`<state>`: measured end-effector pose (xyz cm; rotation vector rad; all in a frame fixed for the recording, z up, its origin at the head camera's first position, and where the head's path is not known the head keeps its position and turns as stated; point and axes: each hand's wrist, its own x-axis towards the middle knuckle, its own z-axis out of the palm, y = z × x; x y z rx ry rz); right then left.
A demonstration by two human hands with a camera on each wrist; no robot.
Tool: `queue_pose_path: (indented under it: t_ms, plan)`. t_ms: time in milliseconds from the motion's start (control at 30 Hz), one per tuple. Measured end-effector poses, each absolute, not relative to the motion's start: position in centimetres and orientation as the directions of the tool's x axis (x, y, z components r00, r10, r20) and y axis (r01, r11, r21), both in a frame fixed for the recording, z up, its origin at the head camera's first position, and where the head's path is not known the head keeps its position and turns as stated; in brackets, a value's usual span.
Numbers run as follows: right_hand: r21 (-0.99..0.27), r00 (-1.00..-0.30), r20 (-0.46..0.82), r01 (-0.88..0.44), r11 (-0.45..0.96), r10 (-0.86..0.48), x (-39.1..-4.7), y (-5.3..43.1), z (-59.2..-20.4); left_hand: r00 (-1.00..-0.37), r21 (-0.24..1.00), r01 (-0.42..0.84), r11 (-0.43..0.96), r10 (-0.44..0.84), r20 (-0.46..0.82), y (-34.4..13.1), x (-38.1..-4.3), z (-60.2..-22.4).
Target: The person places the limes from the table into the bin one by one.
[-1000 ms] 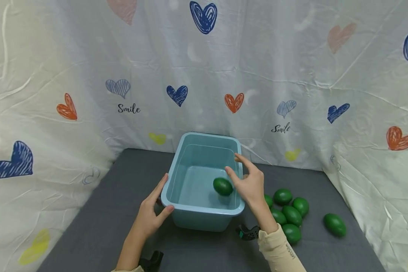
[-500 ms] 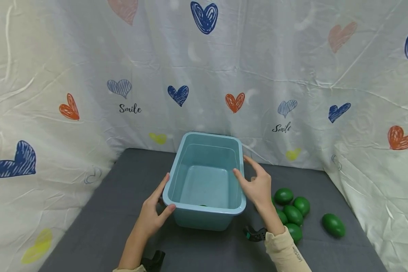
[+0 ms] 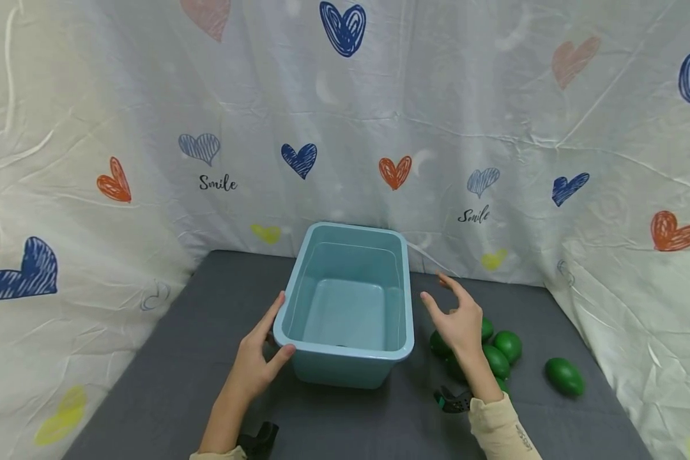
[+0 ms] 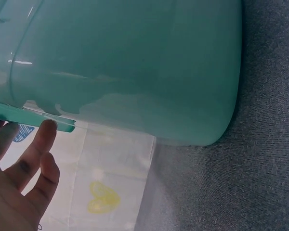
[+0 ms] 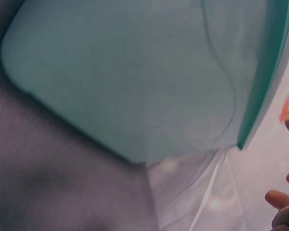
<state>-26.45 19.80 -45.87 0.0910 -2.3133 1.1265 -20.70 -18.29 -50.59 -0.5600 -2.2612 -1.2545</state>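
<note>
A light blue plastic tub (image 3: 351, 313) stands at the table's middle. My left hand (image 3: 255, 364) holds its front-left corner, thumb on the front rim and fingers along the left side. In the left wrist view, that hand's fingertips (image 4: 49, 126) meet the rim from below. My right hand (image 3: 460, 319) is in the air right of the tub, thumb and fingers spread, with nothing between them. Partly hidden beneath it lies a cluster of several smooth, dark green oval fruits, like avocados (image 3: 507, 345). Just a tiny dark speck shows inside the tub, at its front wall.
One more green fruit (image 3: 565, 377) lies apart, farther right on the dark grey tablecloth (image 3: 207, 332). A white curtain (image 3: 345, 96) printed with hearts hangs close behind the tub and along both sides. Black straps (image 3: 453, 400) are on the wrists.
The right hand has let go of a green fruit, which dropped into the tub behind its front wall. It then moved right, out over the cluster. The left hand stays at the corner.
</note>
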Motion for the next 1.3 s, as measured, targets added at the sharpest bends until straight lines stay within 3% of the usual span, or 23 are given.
queue_pose_path:
  t_ms: [467,767,1300]
  plan:
    - [-0.660,-0.843,0.507,-0.244,0.711,0.182,-26.0,23.8,-48.2,-0.795,0.663,0.565,0.492,0.109,0.596,-18.4,-20.8,-50.7]
    - [-0.704,-0.899,0.366,-0.098,0.703,0.241,-24.5,26.7,-49.7,-0.793,0.662,0.568,0.488,0.112,0.598,-18.3,-20.9,-50.9]
    - [-0.648,-0.915,0.311,-0.005,0.762,0.259,-22.6,30.2,-51.2,-0.791,0.666,0.572,0.479,0.107,0.603,-18.3,-20.9,-51.0]
